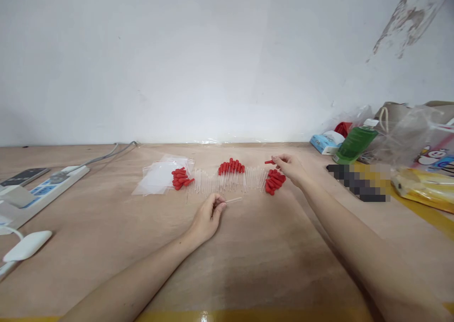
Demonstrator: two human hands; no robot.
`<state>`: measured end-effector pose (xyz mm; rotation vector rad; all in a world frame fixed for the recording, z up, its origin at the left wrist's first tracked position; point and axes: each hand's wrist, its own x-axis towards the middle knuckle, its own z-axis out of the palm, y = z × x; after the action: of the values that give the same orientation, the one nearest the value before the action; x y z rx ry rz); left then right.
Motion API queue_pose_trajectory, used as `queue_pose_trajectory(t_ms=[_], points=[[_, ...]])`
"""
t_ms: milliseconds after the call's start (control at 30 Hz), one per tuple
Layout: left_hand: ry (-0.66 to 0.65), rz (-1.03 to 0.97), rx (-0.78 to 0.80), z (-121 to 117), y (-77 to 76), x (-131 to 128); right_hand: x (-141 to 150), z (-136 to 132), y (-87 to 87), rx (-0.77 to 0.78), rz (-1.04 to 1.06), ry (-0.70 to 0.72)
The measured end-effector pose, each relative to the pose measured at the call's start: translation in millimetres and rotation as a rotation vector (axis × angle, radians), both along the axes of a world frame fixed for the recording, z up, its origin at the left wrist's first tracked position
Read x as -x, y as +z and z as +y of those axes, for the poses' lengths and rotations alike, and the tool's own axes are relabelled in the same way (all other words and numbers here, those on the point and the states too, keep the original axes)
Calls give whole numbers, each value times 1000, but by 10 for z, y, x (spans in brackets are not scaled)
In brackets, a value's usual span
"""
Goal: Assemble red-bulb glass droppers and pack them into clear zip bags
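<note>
Between thumb and fingers, my left hand (209,216) pinches a thin clear tube (234,200) that points to the right. My right hand (289,167) is raised above the right-hand pile and pinches a small red rubber bulb (269,161). Below it lies a heap of red bulbs (275,182). Another heap of red bulbs (180,178) rests on the left by the clear plastic bags (156,176). At the middle, several tubes with red bulbs on their ends (231,166) lie side by side. Loose clear tubes (204,182) flank them on both sides.
A white power strip (53,192) with plugs and a dark phone (24,176) lie at the left. At the right stand a blue tissue box (324,143), a green bottle (356,142) and plastic bags (407,137). A wall (213,66) closes off the table's back.
</note>
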<state>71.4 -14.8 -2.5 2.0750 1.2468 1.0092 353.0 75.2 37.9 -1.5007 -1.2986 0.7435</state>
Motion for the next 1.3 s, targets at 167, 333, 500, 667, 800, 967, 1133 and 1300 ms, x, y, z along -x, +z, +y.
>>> queue_pose_trajectory(t_ms=[167, 333, 500, 667, 800, 967, 1133, 1300], points=[[-41, -25, -13, 38, -30, 17, 399, -393, -203, -110, 255, 201], [-24, -35, -8, 42, -24, 14, 731, -680, -456, -138, 272, 433], [-39, -56, -8, 26, 0, 21, 841, -785, -455, -86, 293, 532], [-28, -25, -37, 36, 3, 26, 841, -815, -425, -33, 344, 561], [-33, -2, -67, 43, -7, 33, 837, -822, -422, -14, 391, 570], [-73, -23, -56, 36, -16, 36, 862, -836, -431, 38, 462, 653], [-151, -2, -31, 32, -11, 61, 871, -835, -473, -97, 310, 642], [-178, 66, -63, 11, 7, 104, 838, -857, -459, -337, -55, 616]])
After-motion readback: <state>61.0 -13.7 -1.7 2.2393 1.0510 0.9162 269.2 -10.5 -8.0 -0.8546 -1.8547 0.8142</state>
